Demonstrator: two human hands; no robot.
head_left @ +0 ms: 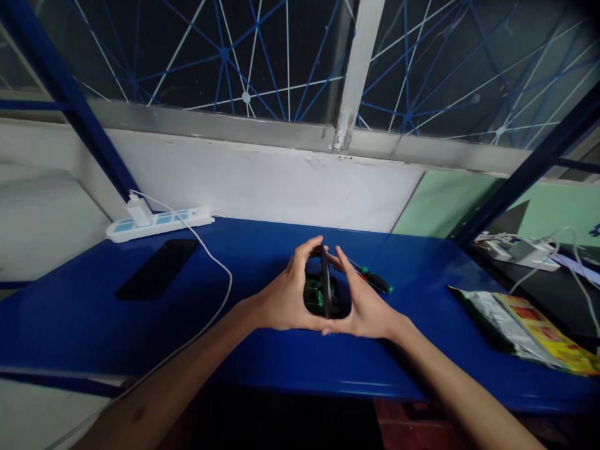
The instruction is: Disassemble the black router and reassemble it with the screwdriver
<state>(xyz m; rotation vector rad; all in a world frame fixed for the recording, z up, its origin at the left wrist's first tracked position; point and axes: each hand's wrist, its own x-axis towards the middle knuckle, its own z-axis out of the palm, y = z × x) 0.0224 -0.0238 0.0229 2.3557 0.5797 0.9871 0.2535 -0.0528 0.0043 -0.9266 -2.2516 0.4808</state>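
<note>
My left hand point(288, 290) and my right hand point(363, 303) meet over the blue table. Between them they grip a thin black panel point(327, 284), held on edge with its narrow side toward me; its exact kind I cannot make out. Fingertips press its far end and both thumbs its near end. Below and behind the panel, a dark thing with a green part point(313, 295) shows through the gap between my hands. It is mostly hidden. A screwdriver point(377, 280) with a green and black handle lies just beyond my right hand.
A flat black slab like a tablet or phone point(157, 269) lies left on the blue table point(262, 362). Behind it is a white power strip point(162, 224) with a plugged-in charger; its white cable point(227, 284) runs toward my left forearm. A shiny food packet point(529, 328) lies right.
</note>
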